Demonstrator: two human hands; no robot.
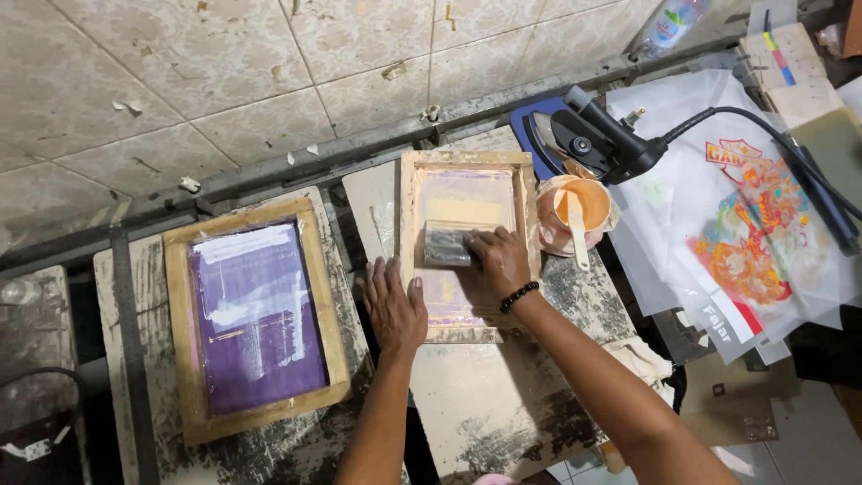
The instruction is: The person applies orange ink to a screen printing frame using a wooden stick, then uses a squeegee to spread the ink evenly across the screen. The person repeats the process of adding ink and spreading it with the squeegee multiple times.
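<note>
Firmly, right hand (496, 260) gripping flat squeegee (446, 244) on wooden screen frame (467, 162) (pale mesh), left hand (393, 304) spread flat.

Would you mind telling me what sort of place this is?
Probably a small screen-printing workshop: wooden screens on stained boards, the right hand pulling a squeegee across one, an ink tub nearby.

1. Small screen frame (467, 247): bare pale wood, its mesh glossy with a pinkish sheen.
2. Squeegee (446, 244): dull, dark, ink-smeared.
3. Large frame (256, 319): raw wood, matt purple mesh streaked white.
4. Surface (503, 404): rough board, flaking and stained black.
5. Tub (575, 211): plastic, wet glossy orange ink.
6. Sheets (745, 224): thin, translucent, slightly shiny film.
</note>
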